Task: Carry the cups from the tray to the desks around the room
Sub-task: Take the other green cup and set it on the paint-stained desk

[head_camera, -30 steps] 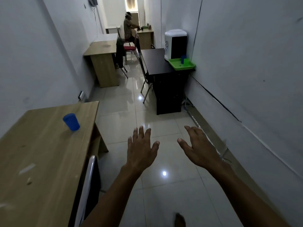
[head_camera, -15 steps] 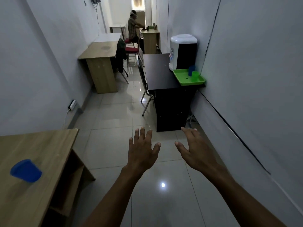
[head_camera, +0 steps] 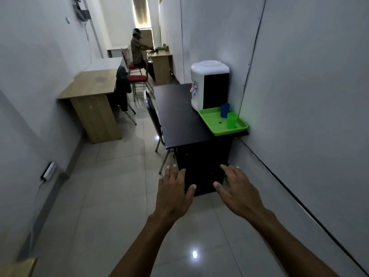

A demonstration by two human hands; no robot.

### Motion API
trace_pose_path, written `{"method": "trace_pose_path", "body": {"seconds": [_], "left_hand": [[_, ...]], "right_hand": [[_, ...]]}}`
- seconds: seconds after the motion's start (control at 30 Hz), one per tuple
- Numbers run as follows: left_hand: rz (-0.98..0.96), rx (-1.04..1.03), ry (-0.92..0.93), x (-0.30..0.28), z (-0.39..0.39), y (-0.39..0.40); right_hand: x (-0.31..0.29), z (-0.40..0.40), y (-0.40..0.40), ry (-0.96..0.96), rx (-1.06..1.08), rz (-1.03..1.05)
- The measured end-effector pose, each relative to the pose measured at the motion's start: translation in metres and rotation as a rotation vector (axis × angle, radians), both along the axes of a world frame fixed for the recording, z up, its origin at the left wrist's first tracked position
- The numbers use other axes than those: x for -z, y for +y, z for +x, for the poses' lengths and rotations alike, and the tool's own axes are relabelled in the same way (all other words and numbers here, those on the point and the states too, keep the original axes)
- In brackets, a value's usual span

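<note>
A green tray (head_camera: 214, 121) sits on the near right corner of a black desk (head_camera: 177, 114), beside the wall. On the tray stand a blue cup (head_camera: 225, 110) and, nearer to me, a green cup (head_camera: 231, 120). My left hand (head_camera: 175, 192) and my right hand (head_camera: 238, 189) are both stretched out in front of me over the floor, fingers spread and holding nothing, well short of the tray. Only a corner of the wooden desk (head_camera: 18, 267) I stood at shows at the bottom left.
A white water dispenser (head_camera: 207, 84) stands behind the tray. A black chair (head_camera: 154, 116) is tucked at the black desk's left. A wooden desk (head_camera: 93, 96) with a jacket-draped chair lines the left wall. A person (head_camera: 136, 49) sits at a far desk. A power strip (head_camera: 49, 170) hangs low on the left wall.
The view has advanced down the aisle toward the black desk. The near wooden desk and its blue cup have slid out of view at the bottom left. Both hands stay open and outstretched.
</note>
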State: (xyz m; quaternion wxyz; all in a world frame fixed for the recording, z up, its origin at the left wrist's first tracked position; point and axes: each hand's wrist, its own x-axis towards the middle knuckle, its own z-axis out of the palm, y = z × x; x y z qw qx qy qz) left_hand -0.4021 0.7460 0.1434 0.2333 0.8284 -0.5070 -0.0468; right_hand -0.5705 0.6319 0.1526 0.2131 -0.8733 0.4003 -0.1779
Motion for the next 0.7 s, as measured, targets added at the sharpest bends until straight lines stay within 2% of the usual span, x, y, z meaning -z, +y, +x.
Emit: {"method": "trace_pose_path", "body": {"seconds": [0.2, 0.4, 0.53, 0.7], "left_hand": [[0.006, 0.073, -0.037, -0.008, 0.067, -0.102], [0.024, 0.141, -0.007, 0.007, 0.115, -0.2], [0.034, 0.169, 0.031, 0.012, 0.154, -0.315], [0.033, 0.22, 0.063, 0.011, 0.183, -0.418]], "right_hand": [[-0.003, 0.059, -0.092, 0.029, 0.087, 0.0], [0.013, 0.101, -0.181, 0.02, 0.148, 0.023], [0.02, 0.139, -0.289, 0.005, 0.182, 0.042], [0.027, 0.163, -0.384, -0.017, 0.204, 0.073]]}}
